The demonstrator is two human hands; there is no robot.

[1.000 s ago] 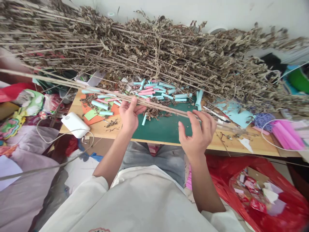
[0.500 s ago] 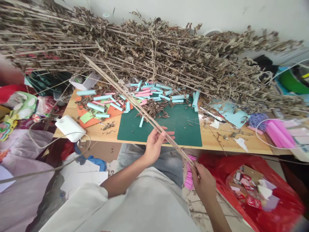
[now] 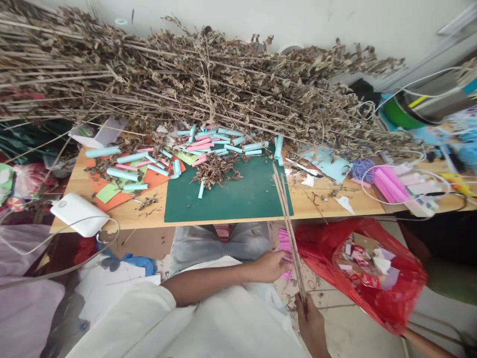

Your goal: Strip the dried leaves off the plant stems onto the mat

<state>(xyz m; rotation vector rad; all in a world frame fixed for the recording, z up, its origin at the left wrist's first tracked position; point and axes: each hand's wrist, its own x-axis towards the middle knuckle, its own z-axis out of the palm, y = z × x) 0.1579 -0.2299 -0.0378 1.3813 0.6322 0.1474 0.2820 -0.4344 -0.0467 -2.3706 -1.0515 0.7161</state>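
Note:
My right hand (image 3: pixel 312 323), low at the right, is closed around a thin bundle of bare dry stalks (image 3: pixel 286 209). The bundle stands steeply, its upper tips over the right edge of the green cutting mat (image 3: pixel 238 204). My left hand (image 3: pixel 271 266) is curled against the middle of the bundle; part of its fingers is hidden. Crumbled dry leaves (image 3: pixel 216 169) lie on the mat. Behind them are several blue and pink paper tubes (image 3: pixel 199 144). A large heap of dried leafy stalks (image 3: pixel 223 84) stretches across the back of the table.
A red plastic bag (image 3: pixel 320 246) with wrappers and paper scraps hangs open beside the stalks, a person's arm (image 3: pixel 428 343) below it. A white power bank (image 3: pixel 80 214) with a cable lies at the table's left edge. Purple yarn (image 3: pixel 362 170) and a pink roll (image 3: pixel 391 184) lie right.
The stalks have swung from a long diagonal over the mat to a steeper stance at the right. My left hand has moved right and down, its fingers now curled. The view has turned right.

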